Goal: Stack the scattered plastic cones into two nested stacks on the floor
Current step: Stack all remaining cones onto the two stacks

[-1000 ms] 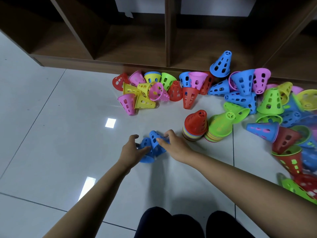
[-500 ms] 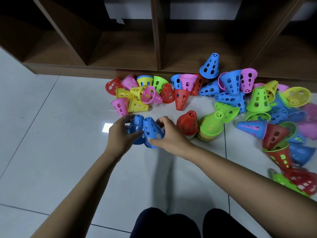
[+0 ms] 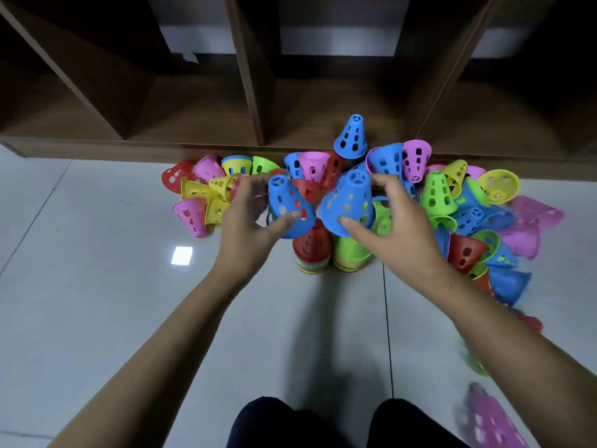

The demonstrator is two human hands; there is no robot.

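Each hand holds one blue perforated cone in the air, tip up. My left hand [image 3: 248, 221] grips the smaller-looking blue cone [image 3: 287, 205], which hangs above the red-topped stack [image 3: 311, 247]. My right hand [image 3: 397, 227] grips the other blue cone [image 3: 350, 202] above the green-topped stack [image 3: 350, 253]. Both stacks stand side by side on the floor, partly hidden by the held cones. Loose cones in pink, yellow, red, green and blue lie scattered behind and to the right, such as a lime cone [image 3: 437, 194].
A dark wooden shelf unit [image 3: 255, 101] runs along the back, its base touching the cone pile; a blue cone [image 3: 352, 137] stands on its edge. Grey tiled floor [image 3: 97, 286] spreads to the left. My dark-clothed knees [image 3: 323, 425] are at the bottom. A pink cone [image 3: 487, 425] lies bottom right.
Both hands lifted the two blue cones off the floor, drew them apart and carried them forward and right over the two stacks. The view also shifted.
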